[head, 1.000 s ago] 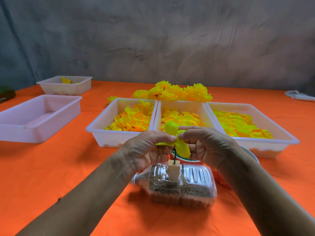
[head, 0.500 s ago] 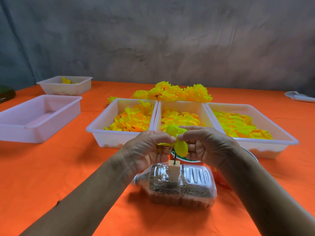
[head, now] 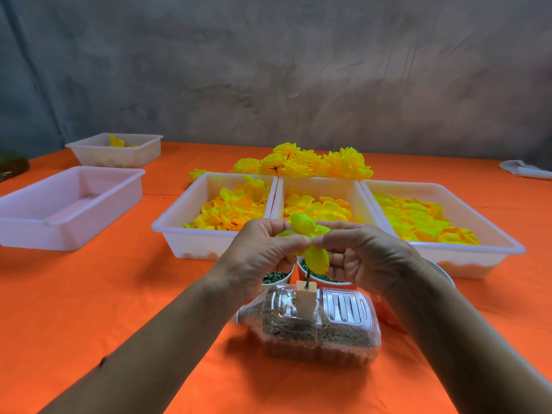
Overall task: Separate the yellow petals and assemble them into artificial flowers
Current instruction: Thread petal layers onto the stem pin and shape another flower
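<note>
Fingertips of the left hand [head: 263,252] and right hand [head: 363,255] pinch a yellow petal layer [head: 309,237] over the green stem [head: 307,274] in its sand-filled bottle [head: 313,330], finished flowers [head: 301,162] piled behind, three trays [head: 191,234] of petals waiting.

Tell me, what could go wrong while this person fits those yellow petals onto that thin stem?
Three possible slips:
1. The left hand and right hand pinch the yellow fabric petals by their edges; one could slip or crease.
2. The thin dark stem stands in a small wooden block on a sand-filled clear plastic bottle lying on its side; hard pressing might bend it or roll the bottle.
3. The paper cups of green bits just behind could be knocked.
</note>
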{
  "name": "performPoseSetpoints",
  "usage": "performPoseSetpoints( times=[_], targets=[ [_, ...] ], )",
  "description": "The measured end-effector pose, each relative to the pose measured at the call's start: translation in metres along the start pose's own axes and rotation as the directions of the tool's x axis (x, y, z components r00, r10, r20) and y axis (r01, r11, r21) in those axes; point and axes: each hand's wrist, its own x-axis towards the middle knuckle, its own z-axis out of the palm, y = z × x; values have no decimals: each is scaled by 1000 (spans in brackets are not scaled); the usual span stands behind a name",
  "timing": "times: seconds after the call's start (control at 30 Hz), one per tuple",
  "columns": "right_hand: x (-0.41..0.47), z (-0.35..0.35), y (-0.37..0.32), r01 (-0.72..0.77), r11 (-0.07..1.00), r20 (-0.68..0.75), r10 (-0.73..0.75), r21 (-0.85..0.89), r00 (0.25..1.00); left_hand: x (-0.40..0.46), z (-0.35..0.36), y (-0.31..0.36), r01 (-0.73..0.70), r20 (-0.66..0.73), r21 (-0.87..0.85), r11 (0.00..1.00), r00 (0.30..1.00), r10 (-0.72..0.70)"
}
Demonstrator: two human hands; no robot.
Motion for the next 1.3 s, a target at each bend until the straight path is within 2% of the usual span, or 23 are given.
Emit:
performPoseSetpoints(
  times=[0.1, 0.17, 0.27, 0.4, 0.57, 0.93, 1.3],
  targets=[
    [0, 0, 0, 38, 999, 2, -38, -35, 999, -1, -1, -1, -92, -14, 88, 992, 996, 93],
    [-1, -1, 0, 49, 998, -2, -49, -51, 999, -1, -2, 0, -87, -7, 97, 991, 996, 89],
    [-1, -2, 1, 27, 999, 14, -27, -24, 1000, 1, 0, 2, 52, 21, 3, 999, 998, -52],
    [0, -3, 5, -39, 998, 43, 36, 51, 998, 1, 3, 4, 305, 112, -187, 934, 951, -288],
    [0, -3, 6, -97, 991, 71, 90, 94, 993, 0, 3, 5, 396, 164, -270, 878, 917, -363],
    [1, -4, 6, -67, 997, 63, 66, 30, 996, 1, 5, 0, 384, 152, -275, 881, 922, -355],
    [4, -2, 5, -33, 998, 26, 32, 48, 999, 3, 7, 5, 375, 151, -240, 895, 926, -347]
  ],
)
